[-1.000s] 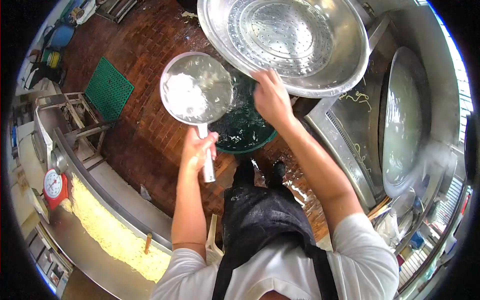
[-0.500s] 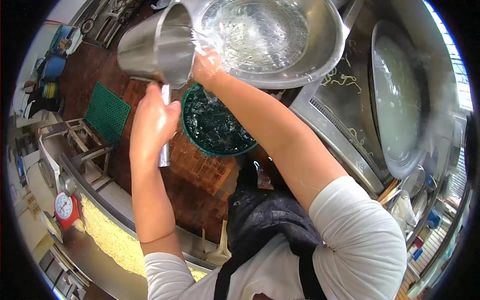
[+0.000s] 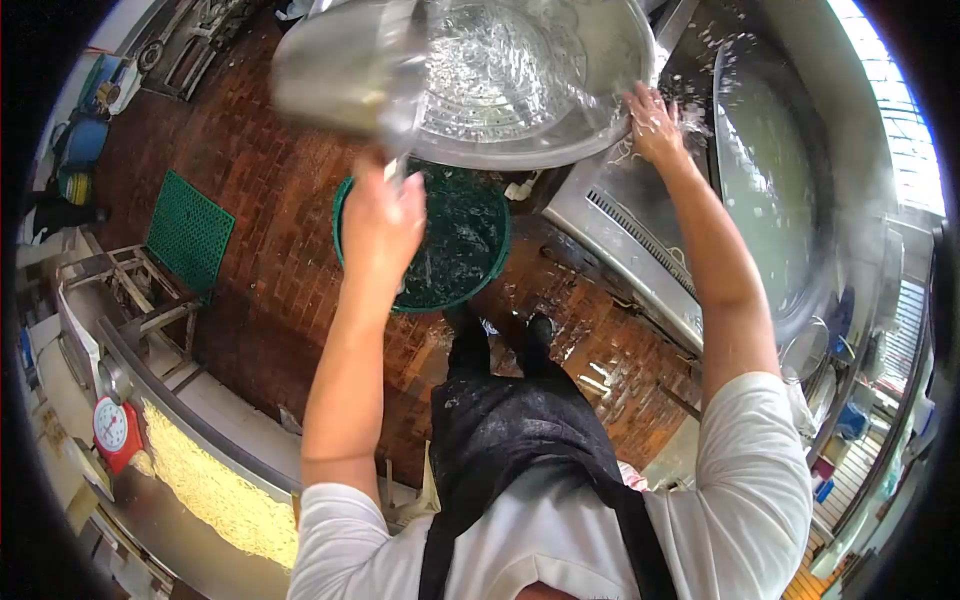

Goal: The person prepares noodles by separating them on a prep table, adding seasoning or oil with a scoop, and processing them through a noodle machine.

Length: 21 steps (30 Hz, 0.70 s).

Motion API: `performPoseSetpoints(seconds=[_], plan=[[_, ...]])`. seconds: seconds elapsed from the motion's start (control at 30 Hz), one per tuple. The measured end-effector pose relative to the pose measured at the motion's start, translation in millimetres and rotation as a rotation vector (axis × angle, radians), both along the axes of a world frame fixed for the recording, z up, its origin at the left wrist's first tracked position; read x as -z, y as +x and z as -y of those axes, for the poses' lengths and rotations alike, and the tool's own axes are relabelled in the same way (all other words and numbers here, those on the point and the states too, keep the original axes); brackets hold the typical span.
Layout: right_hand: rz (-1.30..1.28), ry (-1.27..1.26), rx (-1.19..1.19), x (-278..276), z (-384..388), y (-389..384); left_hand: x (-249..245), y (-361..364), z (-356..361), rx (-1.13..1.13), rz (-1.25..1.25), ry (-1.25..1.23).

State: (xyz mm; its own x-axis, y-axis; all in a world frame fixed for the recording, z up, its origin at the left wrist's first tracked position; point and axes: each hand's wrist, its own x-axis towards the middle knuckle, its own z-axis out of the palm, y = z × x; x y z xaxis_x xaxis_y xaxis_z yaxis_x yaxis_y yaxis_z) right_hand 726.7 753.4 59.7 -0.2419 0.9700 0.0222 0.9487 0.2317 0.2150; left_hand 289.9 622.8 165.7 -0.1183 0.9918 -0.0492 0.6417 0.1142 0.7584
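My left hand (image 3: 387, 222) is wrapped round the handle of a large metal dipper (image 3: 335, 65), which is tilted on its side and blurred by motion. Its mouth faces right, overlapping the left part of a wide metal basin (image 3: 565, 152). Water churns in the basin over a perforated metal bottom. At the basin's right rim, my right hand (image 3: 657, 128) has its fingers spread, wet and holding nothing. Drops fly around that hand and towards the big steaming pan (image 3: 765, 190) of cloudy water. Below the basin stands a green tub (image 3: 465, 265) of dark water.
A steel counter (image 3: 610, 195) with a slotted drain runs between basin and pan. Wet brick-coloured floor (image 3: 270, 240) lies underfoot, with a green mat (image 3: 190, 232) on it. At lower left, noodles (image 3: 215, 485) lie on a worktop beside a red scale (image 3: 117, 432).
My right hand has moved from the dipper's mouth across to the basin's right rim, its fingers now spread. My left hand has swung the dipper up and right. Drops now spray near the pan.
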Motion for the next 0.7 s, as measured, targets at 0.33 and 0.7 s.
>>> performPoseSetpoints(seconds=[0.33, 0.7], plan=[[-0.526, 0.102, 0.041, 65.1, 144.0, -110.9, 201.2, -64.0, 122.8, -0.278, -0.035, -0.499], [-0.510, 0.045, 0.062, 66.0, 137.5, -116.1, 356.1, -33.3, 82.7, -0.154, -0.410, -0.737]])
